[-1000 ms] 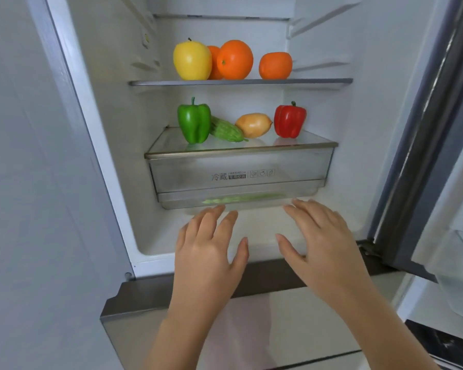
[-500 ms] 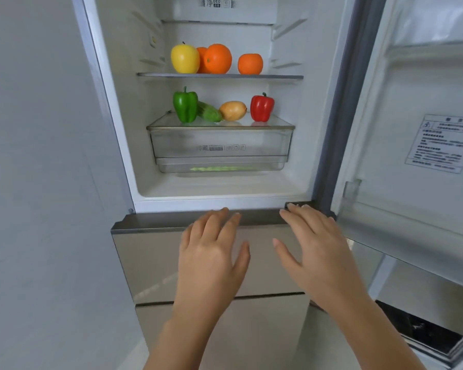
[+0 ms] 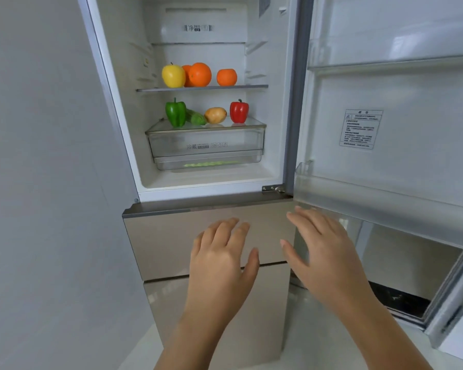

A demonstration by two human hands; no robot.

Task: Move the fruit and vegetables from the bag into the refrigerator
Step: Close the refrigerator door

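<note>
We have drawn back from the refrigerator [image 3: 251, 193]: a second ago our hands hovered just in front of the clear drawer [image 3: 206, 145] inside the compartment, and now they hang lower, in front of the closed lower drawer fronts [image 3: 171, 236], with the whole open compartment and the inside of the open door [image 3: 398, 124] in view. Our left hand [image 3: 222, 265] and our right hand [image 3: 324, 255] are both empty, palms down, fingers spread and apart, gripping nothing. The produce sits where it did before. On the upper shelf [image 3: 251, 86] we count a yellow apple [image 3: 173, 75] and 3 oranges [image 3: 200, 74], 1 of them half hidden behind the others. On the glass lid above the drawer stand a green pepper [image 3: 175, 112], a cucumber [image 3: 195, 118] lying just beside it, a potato [image 3: 215, 115] and a red pepper [image 3: 239, 111], the last 2 near each other but apart. The bag is not in view, so we cannot tell whether anything remains in it. With 8 items stored and both hands free and backing out, we judge the loading is finished or nearly so; the likely next move is either reaching for the bag again or swinging the door shut, which the right hand is nearer to.
</note>
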